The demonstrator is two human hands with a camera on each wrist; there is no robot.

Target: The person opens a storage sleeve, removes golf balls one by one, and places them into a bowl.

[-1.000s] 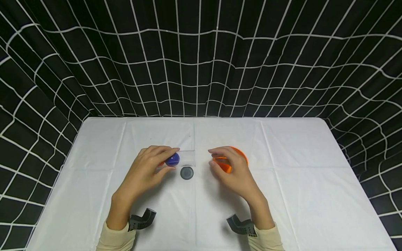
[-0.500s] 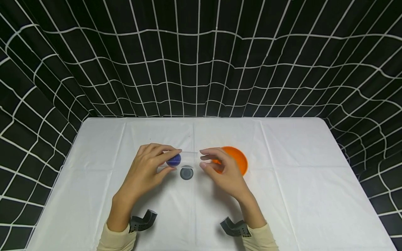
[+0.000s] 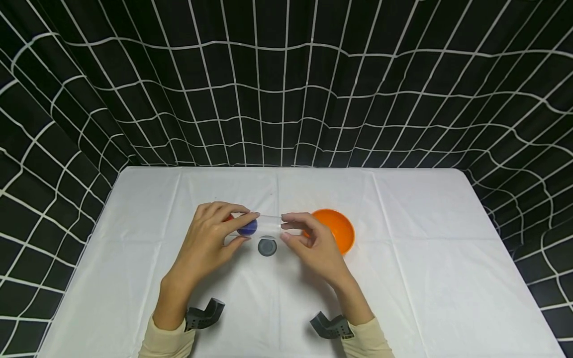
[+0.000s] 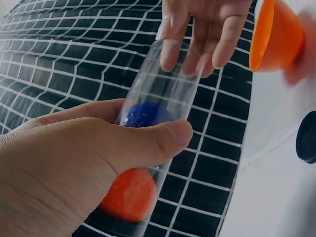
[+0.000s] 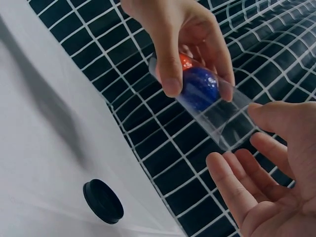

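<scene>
My left hand (image 3: 248,229) grips a clear plastic tube (image 3: 267,222) lying roughly level above the table, thumb in front and fingers behind. Inside the tube sit a blue ball (image 3: 247,226) and, deeper in, an orange ball (image 4: 129,193). My right hand (image 3: 284,227) is at the tube's open right end with its fingers relaxed and spread; the thumb (image 5: 276,116) is just at the rim and the palm lies below the mouth. It holds nothing. A black round cap (image 3: 267,246) lies on the white cloth right under the tube.
An orange bowl (image 3: 337,226) stands on the white table (image 3: 425,258) just right of my right hand. Black cloth with a white grid (image 3: 286,89) hangs behind and at both sides. Dark wrist mounts show at both sleeves.
My right hand has let go of the orange bowl, which now stands on the table, and moved left to the tube's open end. The left hand has kept the tube almost still.
</scene>
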